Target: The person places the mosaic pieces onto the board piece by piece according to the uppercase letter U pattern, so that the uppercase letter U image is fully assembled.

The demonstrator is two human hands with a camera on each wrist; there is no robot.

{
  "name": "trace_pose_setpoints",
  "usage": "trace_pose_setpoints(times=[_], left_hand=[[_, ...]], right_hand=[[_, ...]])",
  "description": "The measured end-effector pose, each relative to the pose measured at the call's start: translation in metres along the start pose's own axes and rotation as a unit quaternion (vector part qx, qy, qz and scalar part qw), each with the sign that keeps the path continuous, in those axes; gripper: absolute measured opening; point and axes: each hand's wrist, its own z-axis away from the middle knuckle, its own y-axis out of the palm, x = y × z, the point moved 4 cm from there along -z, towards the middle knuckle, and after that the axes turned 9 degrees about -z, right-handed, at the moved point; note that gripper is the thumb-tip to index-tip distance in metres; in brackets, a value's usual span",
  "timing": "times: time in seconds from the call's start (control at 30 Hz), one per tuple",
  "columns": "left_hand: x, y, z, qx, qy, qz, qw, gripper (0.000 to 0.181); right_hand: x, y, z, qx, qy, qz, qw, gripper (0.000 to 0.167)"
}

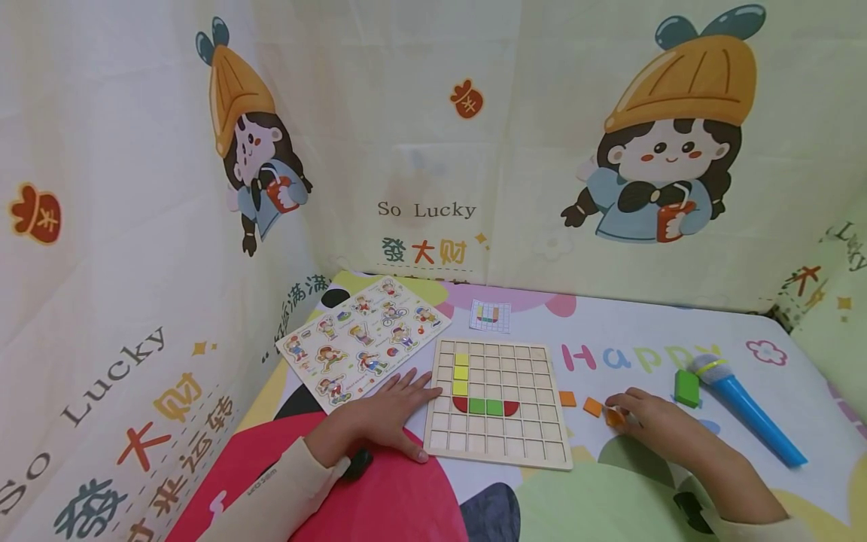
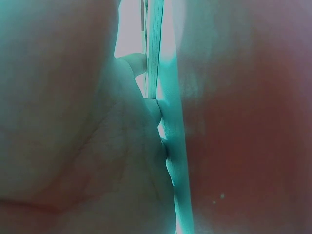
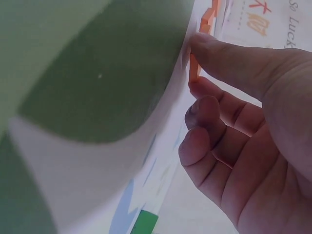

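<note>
My right hand pinches an orange square tile between thumb and index finger, close to the tabletop. In the right wrist view the other fingers curl loosely below it. Two more orange tiles, one beside the board and one nearer the hand, lie to its left. My left hand rests with fingers spread at the left edge of a wooden grid board. On the board stand a column of yellow tiles and a row of two green tiles between red rounded end pieces.
Behind the board lies a small pattern card. A picture puzzle board is at the left, partly beside my left hand. Right of my right hand are a green block and a blue toy microphone. Printed curtains enclose the table.
</note>
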Motion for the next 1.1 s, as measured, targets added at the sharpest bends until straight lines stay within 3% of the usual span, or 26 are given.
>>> trace_pose_setpoints(times=[0.33,0.5,0.7,1.1], left_hand=[[0.000,-0.002,0.000,0.002,0.002,-0.001,1.0000,0.107],[0.000,-0.003,0.000,0.002,0.000,0.004,1.0000,0.107],[0.001,-0.002,-0.001,0.002,0.000,0.003,1.0000,0.107],[0.000,0.000,0.000,0.002,0.000,0.006,1.0000,0.107]], right_hand=[[0.012,0.001,-0.010,-0.031,-0.053,0.014,0.9980,0.028],[0.021,0.002,-0.018,-0.028,-0.065,0.009,0.9975,0.028],[0.031,0.002,-0.025,-0.056,-0.115,0.029,0.9914,0.026],[0.042,0.007,-0.041,-0.048,-0.116,0.022,0.9918,0.025]])
